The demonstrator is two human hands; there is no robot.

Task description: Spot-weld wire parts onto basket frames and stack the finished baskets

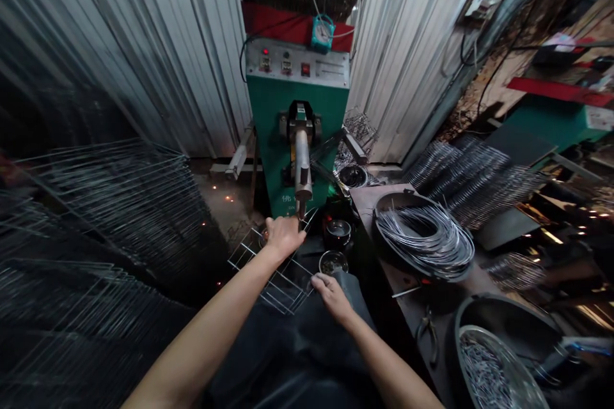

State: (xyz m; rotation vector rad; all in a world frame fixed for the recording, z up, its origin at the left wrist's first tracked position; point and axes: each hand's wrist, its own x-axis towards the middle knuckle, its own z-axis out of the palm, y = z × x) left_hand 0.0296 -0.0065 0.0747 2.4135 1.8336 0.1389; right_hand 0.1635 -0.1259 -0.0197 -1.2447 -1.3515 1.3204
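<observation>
A wire rack [283, 284] of thin crossed metal rods lies tilted over my lap, its far end under the electrode of a green spot welder [263, 115]. My left hand [284, 236] is closed near the welder's lower tip, at the rack's far part; what its fingers pinch is hidden behind the hand. My right hand [330, 294] pinches the right near corner of the rack between thumb and fingers. The welder's upper electrode arm [302, 163] comes down just beyond my left hand.
Stacks of wire racks [129, 198] stand at left. On the right bench are a pan with coiled wire rings [422, 236], pliers [428, 332] and a bowl of short metal pieces [487, 364]. Small bowls [338, 232] sit below the welder. Sparks [229, 198] glow on the floor.
</observation>
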